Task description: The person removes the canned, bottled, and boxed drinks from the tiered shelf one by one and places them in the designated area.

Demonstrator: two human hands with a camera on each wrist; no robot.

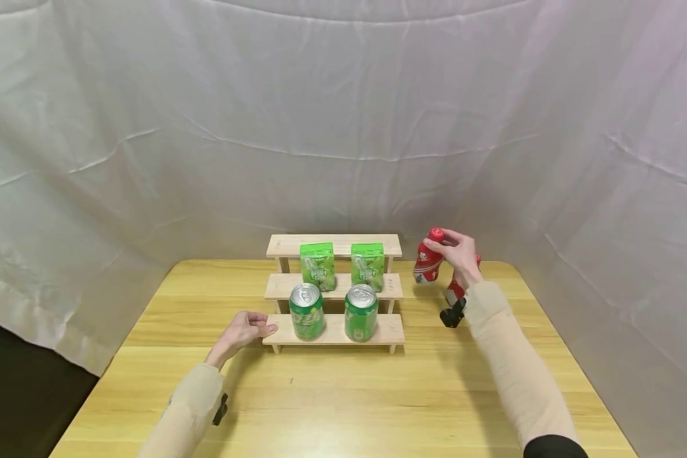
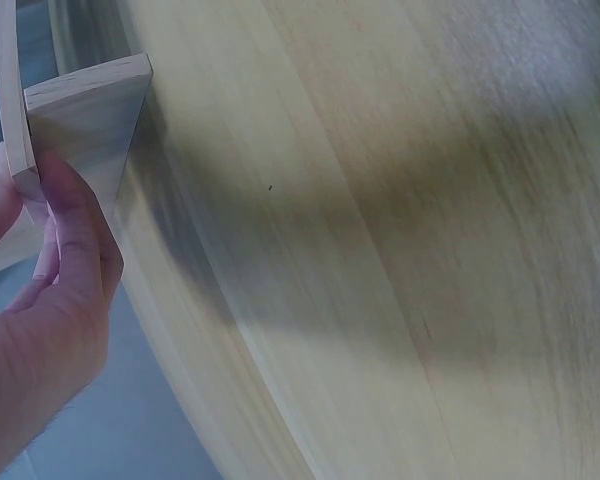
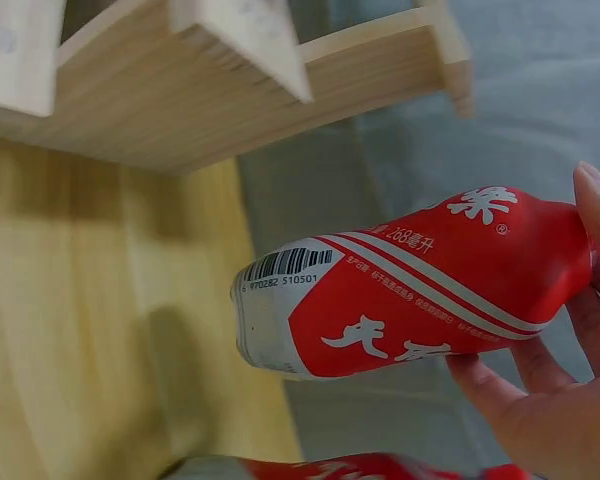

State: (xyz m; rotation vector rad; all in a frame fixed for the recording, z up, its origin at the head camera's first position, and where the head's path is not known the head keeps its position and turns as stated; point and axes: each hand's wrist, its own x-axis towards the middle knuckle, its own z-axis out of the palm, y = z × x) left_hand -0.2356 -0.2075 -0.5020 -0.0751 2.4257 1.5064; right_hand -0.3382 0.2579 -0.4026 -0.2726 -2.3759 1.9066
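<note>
My right hand [image 1: 459,253] grips a red bottle [image 1: 428,259] near its cap, tilted and lifted to the right of a three-step wooden shelf [image 1: 333,244]. The right wrist view shows the bottle [image 3: 410,285] with white lettering and a barcode, thumb and fingers around its upper part. A second red bottle [image 1: 455,290] stands behind that wrist, partly hidden. My left hand [image 1: 245,332] pinches the left end of the lowest shelf board [image 2: 16,120] between thumb and fingers. Two green cans [image 1: 307,315] stand on the lowest step, and two green drink cartons [image 1: 318,267] on the middle one.
Under everything is a light wooden table [image 1: 332,401], its back edge close to a grey curtain [image 1: 343,114] that hangs around the back and sides. The shelf's top step bears nothing. Black bands sit at both wrists.
</note>
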